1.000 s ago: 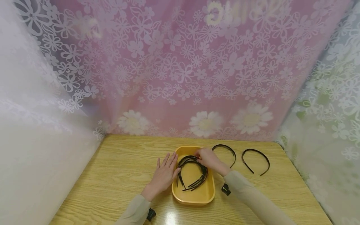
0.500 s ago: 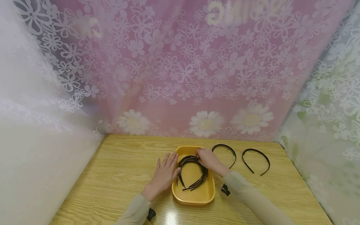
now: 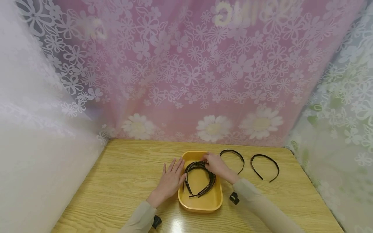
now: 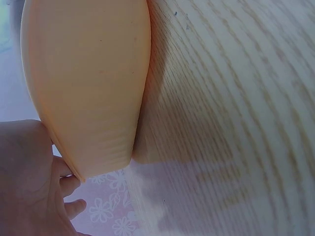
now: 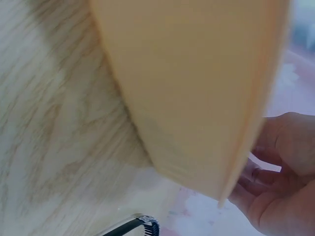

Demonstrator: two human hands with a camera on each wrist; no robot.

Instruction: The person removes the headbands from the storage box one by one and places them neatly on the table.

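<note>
A yellow plastic tub [image 3: 201, 205] stands on the table between both hands. Inside it lies a pile of several black toothed headbands [image 3: 210, 186], their open ends toward the near side. My left hand [image 3: 169, 183] rests on the tub's left rim with straight, spread fingers; the left wrist view shows its fingers at the tub's edge [image 4: 66, 152]. My right hand [image 3: 218, 166] reaches over the right rim, fingers curled, and pinches a headband at the back of the pile. Its fingertips are partly hidden behind the tub wall in the right wrist view.
Right of the tub, two more black headbands lie on the wooden table [image 3: 140, 165]: a toothed headband [image 3: 237, 153] close by the right hand and a thinner headband [image 3: 268, 157] farther right. A pink floral curtain [image 3: 186, 81] hangs behind the table, with pale sheets at both sides.
The right hand has moved only slightly at the pile. One headband under its fingers has shifted a little to the left, and its arc shows apart from the others. The left hand keeps still.
</note>
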